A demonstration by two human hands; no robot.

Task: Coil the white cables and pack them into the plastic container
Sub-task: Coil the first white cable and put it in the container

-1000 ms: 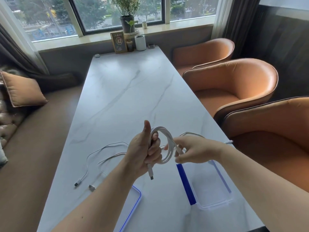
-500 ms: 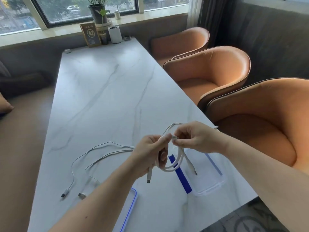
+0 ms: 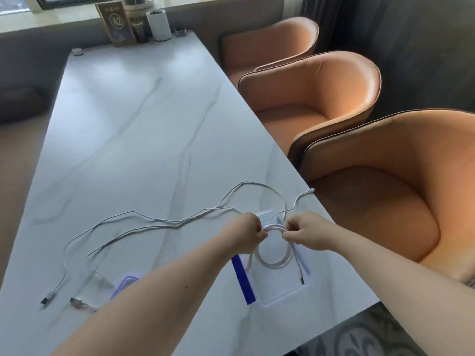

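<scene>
White coiled cable [image 3: 273, 255], one, held above the clear plastic container [image 3: 280, 291]; its loop hangs over the container's open top, plug end [image 3: 302, 280] pointing down. Left hand [image 3: 246, 233], fingers clamped on the coil's upper left; right hand [image 3: 307, 233], fingers pinched on its upper right. Container: one, with blue latches, standing on the marble counter [image 3: 144, 129] near its right edge. Loose white cables [image 3: 144, 222]: two, strung across the counter left of the hands, with two plugs lying at far left. Blue-rimmed lid [image 3: 126, 285]: one, partly hidden by the left forearm. Orange chairs [image 3: 321, 98]: three, alongside the counter's right side.
</scene>
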